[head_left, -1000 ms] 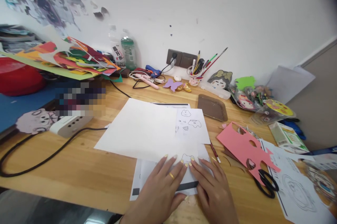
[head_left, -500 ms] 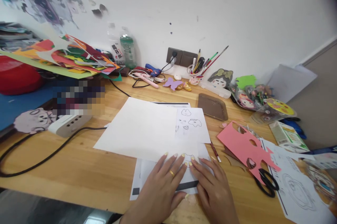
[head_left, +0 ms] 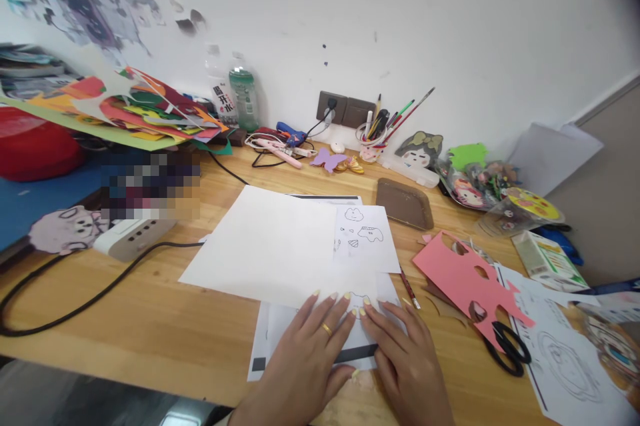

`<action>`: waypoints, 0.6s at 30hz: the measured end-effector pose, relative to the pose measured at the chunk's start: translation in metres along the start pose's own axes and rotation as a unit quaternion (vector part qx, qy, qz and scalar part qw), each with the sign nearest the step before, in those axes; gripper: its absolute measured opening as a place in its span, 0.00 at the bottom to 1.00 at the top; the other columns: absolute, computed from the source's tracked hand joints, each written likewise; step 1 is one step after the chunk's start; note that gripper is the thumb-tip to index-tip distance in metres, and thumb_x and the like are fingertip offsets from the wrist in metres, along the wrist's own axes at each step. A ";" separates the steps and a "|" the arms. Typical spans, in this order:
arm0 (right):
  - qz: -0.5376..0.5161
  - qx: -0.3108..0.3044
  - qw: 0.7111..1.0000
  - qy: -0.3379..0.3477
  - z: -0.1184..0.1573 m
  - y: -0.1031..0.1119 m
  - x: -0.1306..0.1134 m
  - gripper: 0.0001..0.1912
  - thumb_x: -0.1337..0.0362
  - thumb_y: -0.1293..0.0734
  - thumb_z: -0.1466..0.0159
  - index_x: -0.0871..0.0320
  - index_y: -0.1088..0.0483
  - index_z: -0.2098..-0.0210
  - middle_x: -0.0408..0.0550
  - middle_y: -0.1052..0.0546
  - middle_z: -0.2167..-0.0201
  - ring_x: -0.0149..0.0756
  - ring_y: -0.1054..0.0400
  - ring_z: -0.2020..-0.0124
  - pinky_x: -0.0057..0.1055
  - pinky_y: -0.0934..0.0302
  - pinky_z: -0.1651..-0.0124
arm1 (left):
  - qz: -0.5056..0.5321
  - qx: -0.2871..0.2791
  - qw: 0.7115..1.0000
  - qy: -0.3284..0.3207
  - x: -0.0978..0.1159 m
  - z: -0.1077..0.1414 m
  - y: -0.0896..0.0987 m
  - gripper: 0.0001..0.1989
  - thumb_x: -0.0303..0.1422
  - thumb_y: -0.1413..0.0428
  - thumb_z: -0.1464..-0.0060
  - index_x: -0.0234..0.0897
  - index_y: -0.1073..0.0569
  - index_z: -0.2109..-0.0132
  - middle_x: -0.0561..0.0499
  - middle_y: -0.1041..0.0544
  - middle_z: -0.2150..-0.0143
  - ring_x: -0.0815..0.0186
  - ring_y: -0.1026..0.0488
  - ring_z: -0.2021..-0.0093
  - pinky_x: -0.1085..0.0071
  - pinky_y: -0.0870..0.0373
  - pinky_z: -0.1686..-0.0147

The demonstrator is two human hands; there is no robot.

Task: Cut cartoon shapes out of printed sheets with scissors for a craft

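Observation:
My left hand lies with fingers stretched out over the near edge of a large white sheet. Beside it, my right hand rests palm down, its fingers spread and the index fingertips of both hands close together. A small outline drawing shows just past those fingertips, partly covered by them. Under both hands lie printed sheets with a dark bar. On the right of the white sheet sits a smaller paper with line drawings. A dark red pencil lies right of the papers.
To the right are cut pink paper, black-handled scissors and a drawing sheet. A brown tray and pen cup stand behind. On the left, a black cable runs from a white power strip; coloured scraps are piled beyond.

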State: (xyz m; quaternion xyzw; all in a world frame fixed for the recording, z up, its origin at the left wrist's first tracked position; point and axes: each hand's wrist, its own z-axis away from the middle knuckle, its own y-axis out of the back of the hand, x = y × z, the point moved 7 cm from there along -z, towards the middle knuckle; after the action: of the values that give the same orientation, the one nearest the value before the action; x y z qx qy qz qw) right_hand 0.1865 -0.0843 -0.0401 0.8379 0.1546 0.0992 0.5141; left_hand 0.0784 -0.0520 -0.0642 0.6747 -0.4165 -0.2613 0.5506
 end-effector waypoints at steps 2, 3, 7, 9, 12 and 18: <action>0.000 -0.002 1.000 0.002 0.001 0.000 0.000 0.18 0.76 0.44 0.44 0.61 0.33 0.56 0.46 0.27 0.56 0.44 0.39 0.53 0.46 0.50 0.50 | -0.001 -0.002 1.000 0.000 0.000 0.000 0.000 0.23 0.41 0.61 0.40 0.38 0.47 0.40 0.49 0.45 0.38 0.60 0.45 0.41 0.60 0.50 0.43; 0.000 -0.004 1.000 0.003 0.002 0.000 0.000 0.18 0.76 0.44 0.44 0.61 0.33 0.56 0.46 0.27 0.56 0.44 0.39 0.53 0.46 0.50 0.50 | -0.002 -0.002 1.000 -0.001 -0.001 -0.001 0.000 0.23 0.41 0.61 0.40 0.38 0.47 0.40 0.49 0.45 0.38 0.60 0.45 0.41 0.60 0.50 0.43; -0.003 -0.004 1.000 0.009 0.002 -0.001 0.000 0.18 0.76 0.44 0.44 0.63 0.33 0.56 0.48 0.27 0.57 0.45 0.40 0.53 0.47 0.51 0.50 | -0.005 0.000 1.000 -0.002 0.000 -0.001 0.000 0.24 0.41 0.62 0.40 0.37 0.47 0.40 0.49 0.45 0.38 0.60 0.45 0.41 0.61 0.50 0.43; -0.002 -0.003 1.000 0.007 0.001 -0.001 0.000 0.18 0.76 0.44 0.44 0.62 0.33 0.56 0.47 0.27 0.57 0.45 0.39 0.53 0.47 0.50 0.51 | -0.003 0.000 1.000 -0.002 0.000 -0.001 0.000 0.24 0.41 0.62 0.40 0.37 0.47 0.40 0.49 0.45 0.38 0.60 0.45 0.41 0.61 0.50 0.43; -0.001 0.001 1.000 -0.001 0.000 -0.001 0.000 0.18 0.76 0.44 0.43 0.61 0.33 0.56 0.46 0.27 0.57 0.43 0.39 0.53 0.46 0.49 0.51 | 0.000 0.004 1.000 -0.001 0.000 0.000 0.000 0.24 0.40 0.61 0.40 0.37 0.47 0.40 0.49 0.46 0.38 0.60 0.46 0.41 0.61 0.51 0.43; -0.003 0.003 1.000 0.003 -0.001 0.000 0.000 0.18 0.76 0.44 0.44 0.62 0.32 0.57 0.47 0.26 0.57 0.44 0.38 0.54 0.46 0.48 0.51 | 0.003 -0.001 1.000 0.000 0.000 0.000 0.000 0.24 0.41 0.61 0.40 0.37 0.47 0.40 0.49 0.46 0.38 0.60 0.46 0.41 0.61 0.51 0.43</action>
State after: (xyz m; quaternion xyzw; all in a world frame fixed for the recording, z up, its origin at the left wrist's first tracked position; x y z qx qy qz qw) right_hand 0.1860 -0.0837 -0.0402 0.8386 0.1594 0.0997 0.5113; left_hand 0.0782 -0.0518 -0.0641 0.6730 -0.4187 -0.2599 0.5516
